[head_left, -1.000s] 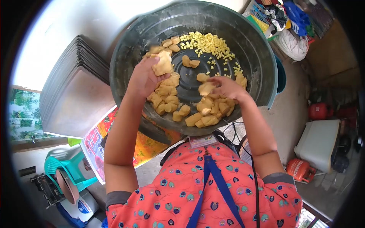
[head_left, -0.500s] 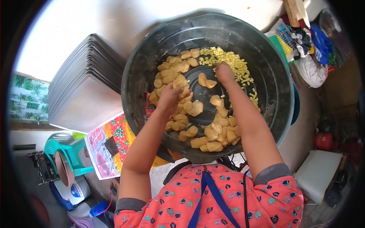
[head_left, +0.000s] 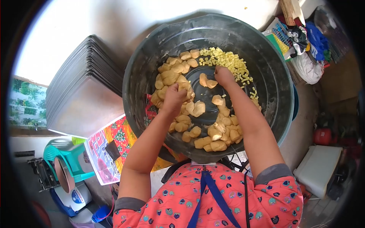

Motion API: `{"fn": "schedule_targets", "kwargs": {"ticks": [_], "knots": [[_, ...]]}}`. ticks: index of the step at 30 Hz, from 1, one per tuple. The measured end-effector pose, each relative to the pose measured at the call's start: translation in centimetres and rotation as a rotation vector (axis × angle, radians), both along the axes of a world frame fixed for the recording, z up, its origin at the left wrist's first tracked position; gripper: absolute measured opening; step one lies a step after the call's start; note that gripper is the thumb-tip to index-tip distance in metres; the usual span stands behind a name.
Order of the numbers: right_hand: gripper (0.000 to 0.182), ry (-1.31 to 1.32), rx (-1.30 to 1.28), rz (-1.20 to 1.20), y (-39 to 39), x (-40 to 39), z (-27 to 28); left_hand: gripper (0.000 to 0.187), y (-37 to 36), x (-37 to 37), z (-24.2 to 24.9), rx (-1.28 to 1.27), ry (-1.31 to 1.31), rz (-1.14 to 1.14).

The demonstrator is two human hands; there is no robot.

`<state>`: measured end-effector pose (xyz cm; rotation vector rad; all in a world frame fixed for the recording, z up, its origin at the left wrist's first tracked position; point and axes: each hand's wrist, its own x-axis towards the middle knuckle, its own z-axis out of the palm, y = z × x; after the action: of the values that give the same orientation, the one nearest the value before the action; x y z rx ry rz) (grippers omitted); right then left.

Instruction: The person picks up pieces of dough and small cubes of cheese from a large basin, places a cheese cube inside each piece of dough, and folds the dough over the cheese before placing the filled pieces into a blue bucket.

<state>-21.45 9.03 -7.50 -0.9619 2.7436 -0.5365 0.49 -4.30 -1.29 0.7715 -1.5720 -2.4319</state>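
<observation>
A large black round tub [head_left: 134, 60] holds many pieces of tan dough [head_left: 170, 77] along its left side and another cluster of dough pieces [head_left: 218, 131] at the near right. Small pale-yellow cubes [head_left: 228, 60] lie heaped at its far right. My left hand [head_left: 175, 99] is closed on a piece of dough [head_left: 185, 86] over the left pile, its fingers partly hidden. My right hand [head_left: 224, 75] is closed at the near edge of the cubes; what its fingers hold is hidden. A folded-looking dough piece [head_left: 208, 81] lies between my hands on the tub's floor.
A tall stack of metal trays [head_left: 83, 91] leans at the left, above a colourful printed cloth [head_left: 119, 136]. A teal plastic chair [head_left: 76, 161] stands lower left. Bags and a basket [head_left: 279, 32] are piled upper right; a white box [head_left: 319, 169] sits lower right.
My left hand has shifted slightly right and turned, its fingers curling over the dough. My right hand has drawn slightly back from the yellow cubes. The whole view has shifted a little.
</observation>
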Motion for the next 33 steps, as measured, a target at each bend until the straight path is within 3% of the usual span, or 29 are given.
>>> {"fn": "schedule_targets", "kwargs": {"ticks": [4, 7, 10, 14, 16, 20, 21, 27, 30, 33], "knots": [[0.025, 0.092, -0.26, -0.059, 1.1, 0.8, -0.3, 0.018, 0.6, 0.2, -0.4, 0.005, -0.025, 0.014], [0.028, -0.147, -0.327, -0.183, 2.8, 1.9, 2.1, 0.016, 1.1, 0.7, -0.6, -0.01, -0.004, -0.01], [0.026, -0.515, -0.735, -0.238, 4.2, 5.6, 5.0, 0.018, 2.1, 0.5, -0.8, -0.086, -0.041, -0.006], [0.022, -0.9, -0.874, -0.161, 5.4, 13.0, 9.4, 0.015, 4.1, -0.1, -0.6, -0.229, -0.104, -0.102], [0.021, -0.868, -0.905, -0.117, 5.9, 14.9, 8.4, 0.015, 5.5, -0.2, -0.3, -0.203, -0.065, -0.135], [0.02, -0.609, -0.712, -0.179, 7.7, 15.0, 8.1, 0.019, 7.0, 0.0, 0.6, 0.019, -0.022, -0.186], [0.021, -0.668, -0.795, -0.167, 8.0, 15.0, 8.1, 0.021, 7.0, -0.1, 0.7, 0.048, -0.02, -0.208], [0.021, -0.59, -0.716, -0.1, 9.6, 14.5, 9.4, 0.025, 7.4, -0.4, 1.7, 0.148, -0.01, -0.272], [0.024, -0.257, -0.686, -0.051, 10.3, 14.0, 9.1, 0.026, 8.2, -0.5, 3.0, 0.057, -0.025, -0.282], [0.03, -0.728, -0.816, -0.31, 10.8, 13.7, 9.5, 0.026, 8.3, -0.5, 3.1, 0.105, 0.011, -0.312]]}}
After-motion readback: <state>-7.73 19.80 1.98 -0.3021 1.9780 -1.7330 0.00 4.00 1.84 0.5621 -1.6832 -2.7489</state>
